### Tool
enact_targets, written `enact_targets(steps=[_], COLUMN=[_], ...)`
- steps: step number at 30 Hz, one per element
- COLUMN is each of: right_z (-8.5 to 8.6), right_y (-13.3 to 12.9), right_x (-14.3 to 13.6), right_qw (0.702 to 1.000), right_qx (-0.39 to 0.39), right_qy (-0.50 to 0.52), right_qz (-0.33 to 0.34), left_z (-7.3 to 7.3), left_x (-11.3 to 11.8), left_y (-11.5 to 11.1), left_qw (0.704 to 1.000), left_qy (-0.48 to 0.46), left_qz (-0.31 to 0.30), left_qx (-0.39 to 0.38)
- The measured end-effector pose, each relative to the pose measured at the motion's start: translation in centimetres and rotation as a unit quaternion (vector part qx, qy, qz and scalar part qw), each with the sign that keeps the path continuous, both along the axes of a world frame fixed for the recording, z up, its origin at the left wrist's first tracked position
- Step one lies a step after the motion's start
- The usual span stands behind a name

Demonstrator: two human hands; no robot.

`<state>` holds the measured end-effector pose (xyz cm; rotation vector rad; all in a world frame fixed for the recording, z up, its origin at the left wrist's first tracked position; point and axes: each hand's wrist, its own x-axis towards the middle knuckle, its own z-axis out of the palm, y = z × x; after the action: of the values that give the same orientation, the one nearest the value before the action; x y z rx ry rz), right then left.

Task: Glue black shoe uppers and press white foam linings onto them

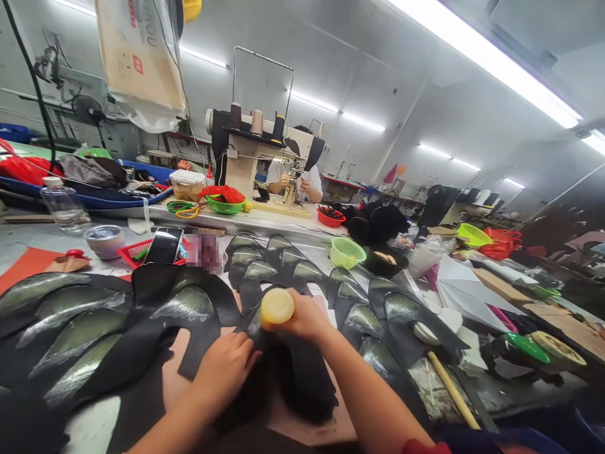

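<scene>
**A:** Which step is in hand?

**B:** It looks like treating or coating dark material, though I can't see anything flow. The person's right hand (305, 318) curls snugly round a yellow container (277, 306), just below centre between six and seven o'clock — its round, pale end faces us.

**A:** And the other hand?

**B:** The left hand (229, 356), at seven o'clock, has bent fingers low over the work. I cannot tell whether they pinch anything.

**A:** Where is the work?

**B:** One black piece (307, 375) lies at six, between the forearms. More black pieces with glossy curved patches (75, 328) spread at eight; a similar group (362, 318) sits between four and five.

**A:** What does the next move call for?

**B:** In my judgement, a steady left hand and careful aim, so that the container's hidden end meets only the intended spot.

**A:** Any writing?

**B:** At ten, a hanging bag (142, 66) carries large grey letters, partly cut off, and a small red label (137, 64) — neither reads clearly. The sewing machine (253, 142) at eleven and the phone (163, 246) at nine show no brand I can read.
</scene>
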<state>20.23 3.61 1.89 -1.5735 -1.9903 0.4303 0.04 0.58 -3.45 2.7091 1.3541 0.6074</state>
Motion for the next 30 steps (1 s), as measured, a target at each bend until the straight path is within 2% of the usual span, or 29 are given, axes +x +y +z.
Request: enact_targets(steps=[1, 2, 4, 5, 8, 9, 12, 13, 16, 20, 24, 25, 27, 30], right_z=[0.0, 0.0, 0.0, 0.0, 0.0, -0.1, -0.3, -0.3, -0.4, -0.2, -0.5, -0.7, -1.3, -2.3], right_y=[0.0, 0.0, 0.0, 0.0, -0.1, -0.2, -0.4, -0.5, -0.9, -1.6, -2.1, -2.2, -2.6, -4.1], right_x=[0.2, 0.3, 0.8, 1.0, 1.8, 2.0, 2.5, 2.6, 3.1, 3.9, 4.9, 5.1, 5.8, 7.2], right_qw=[1.0, 1.0, 0.998, 0.997, 0.999, 0.998, 0.997, 0.997, 0.997, 0.996, 0.996, 0.995, 0.986, 0.935], right_qx=[-0.007, -0.004, 0.02, 0.023, -0.011, -0.013, 0.023, 0.023, -0.007, 0.015, -0.011, 0.007, 0.064, 0.145], right_qy=[-0.005, -0.003, 0.012, 0.019, 0.032, 0.04, 0.066, 0.066, 0.064, 0.089, 0.084, 0.094, 0.137, 0.233], right_qz=[0.017, 0.004, -0.06, -0.067, 0.026, 0.038, -0.026, -0.025, 0.045, -0.011, 0.029, 0.009, -0.073, -0.225], left_z=[0.2, 0.4, 0.6, 0.6, 0.5, 0.4, 0.1, 0.0, 0.0, 0.4, 0.9, 0.9, 0.8, 1.3], left_x=[0.3, 0.6, 0.9, 1.0, 0.9, 0.9, 0.8, 0.7, 0.7, 0.7, 0.9, 1.0, 1.0, 1.0], left_y=[0.3, 0.6, 1.0, 1.1, 1.1, 1.1, 1.3, 1.4, 1.6, 1.6, 1.3, 1.3, 1.5, 2.3], left_qw=[1.0, 1.0, 0.999, 0.999, 0.998, 0.997, 0.995, 0.994, 0.989, 0.986, 0.987, 0.988, 0.99, 0.983], left_qy=[0.009, 0.018, 0.031, 0.036, 0.039, 0.036, 0.021, 0.018, 0.027, 0.051, 0.041, 0.028, -0.01, -0.099], left_qz=[0.011, 0.019, 0.026, 0.029, 0.042, 0.051, 0.084, 0.098, 0.13, 0.139, 0.142, 0.139, 0.127, 0.105], left_qx=[-0.004, -0.008, -0.014, -0.017, -0.03, -0.036, -0.047, -0.05, -0.065, -0.074, -0.063, -0.059, -0.056, -0.117])
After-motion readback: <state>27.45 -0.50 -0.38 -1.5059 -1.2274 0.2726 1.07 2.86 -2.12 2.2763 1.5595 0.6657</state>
